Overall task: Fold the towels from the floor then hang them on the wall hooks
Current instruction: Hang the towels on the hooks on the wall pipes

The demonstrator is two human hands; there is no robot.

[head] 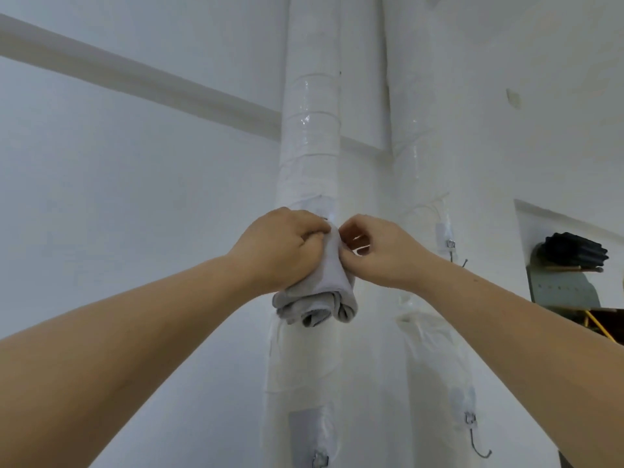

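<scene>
Head view: left hand (287,246) bunches a grey folded towel (320,292) against the left pipe (310,130), fingers clamped around its upper part. Right hand (378,251) pinches the towel's top edge with fingertips, likely to work it over a hook; a wire tip shows just above the knuckles, the hook itself is mostly hidden. Counts: one towel, two wrapped pipes, three free hooks: upper right (452,248), lower right (472,430), bottom left (320,460).
</scene>
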